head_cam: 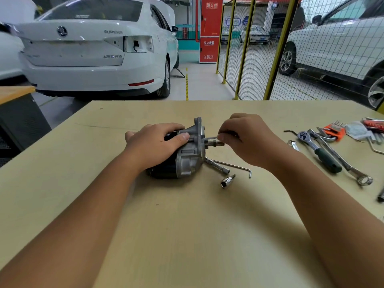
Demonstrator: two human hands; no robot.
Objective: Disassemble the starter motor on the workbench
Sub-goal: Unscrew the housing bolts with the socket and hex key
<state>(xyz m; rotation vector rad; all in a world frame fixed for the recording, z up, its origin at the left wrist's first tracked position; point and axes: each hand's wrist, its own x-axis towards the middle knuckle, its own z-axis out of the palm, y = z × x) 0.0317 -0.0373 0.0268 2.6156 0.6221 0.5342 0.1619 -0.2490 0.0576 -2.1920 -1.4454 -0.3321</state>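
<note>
The starter motor [182, 154] lies on its side in the middle of the frame, on the pale wooden bench [187, 235]. Its body is a black cylinder at the left end; a cast, silver-grey metal housing with a wide flange forms the right end, and a short shaft sticks out of that flange toward the right.

The left hand [153, 144] rests on top of the motor, its fingers [182, 136] curled over the black body and the edge of the housing, the thumb lying along the near side. The right hand [247, 138] is just right of the flange, its fingers pressed together and pinching a thin metal hex key [209, 138] whose tip meets the flange above the shaft.

Touching the near side of the housing lies a slim socket extension [218, 166], with a long bent hex key [234, 166] beside it and a small chrome socket [227, 181] just below. At the right of the frame lie a ratchet [320, 151] with a dark green grip, a ring spanner [342, 161], and an orange holder of hex keys [334, 132].
</note>
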